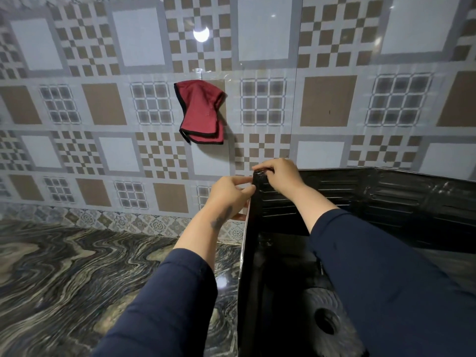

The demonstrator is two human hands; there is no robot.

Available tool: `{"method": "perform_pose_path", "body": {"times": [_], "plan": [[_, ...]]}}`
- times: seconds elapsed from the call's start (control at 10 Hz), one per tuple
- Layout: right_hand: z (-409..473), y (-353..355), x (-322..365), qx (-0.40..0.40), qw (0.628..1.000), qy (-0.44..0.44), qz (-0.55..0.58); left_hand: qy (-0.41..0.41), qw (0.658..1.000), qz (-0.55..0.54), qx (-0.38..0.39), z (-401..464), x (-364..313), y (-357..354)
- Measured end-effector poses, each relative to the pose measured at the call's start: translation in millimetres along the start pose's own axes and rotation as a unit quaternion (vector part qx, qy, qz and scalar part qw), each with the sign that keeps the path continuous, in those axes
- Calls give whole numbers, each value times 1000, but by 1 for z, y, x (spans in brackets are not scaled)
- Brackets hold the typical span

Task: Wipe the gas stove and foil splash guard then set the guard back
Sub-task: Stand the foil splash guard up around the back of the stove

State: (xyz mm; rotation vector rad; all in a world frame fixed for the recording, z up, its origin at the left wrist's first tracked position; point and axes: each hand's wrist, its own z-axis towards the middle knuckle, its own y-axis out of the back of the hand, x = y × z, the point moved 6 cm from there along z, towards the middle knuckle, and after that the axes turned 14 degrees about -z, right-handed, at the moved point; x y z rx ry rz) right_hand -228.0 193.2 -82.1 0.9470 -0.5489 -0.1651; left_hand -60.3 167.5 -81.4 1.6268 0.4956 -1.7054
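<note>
Foil splash guard point(386, 199) upright around stove, long axis running right along wall, top left corner pinched closed by both hands' fingers: left hand point(229, 195) outside, right hand point(279, 175) over the rim.

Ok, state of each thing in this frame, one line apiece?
Splash guard: upright around the stove, corner pinched at its top edge.
Left hand: gripping the guard's corner.
Right hand: gripping the same corner.
Red cloth: hanging on the wall, unused.
Stove: inside the guard, mostly hidden.
</note>
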Motion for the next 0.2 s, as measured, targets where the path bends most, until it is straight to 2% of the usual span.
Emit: {"method": "perform_pose_path", "body": {"times": [0.2], "plan": [[-10,12,6,-7,999,2,-34,8,1000,23,5,-7,1,5]]}}
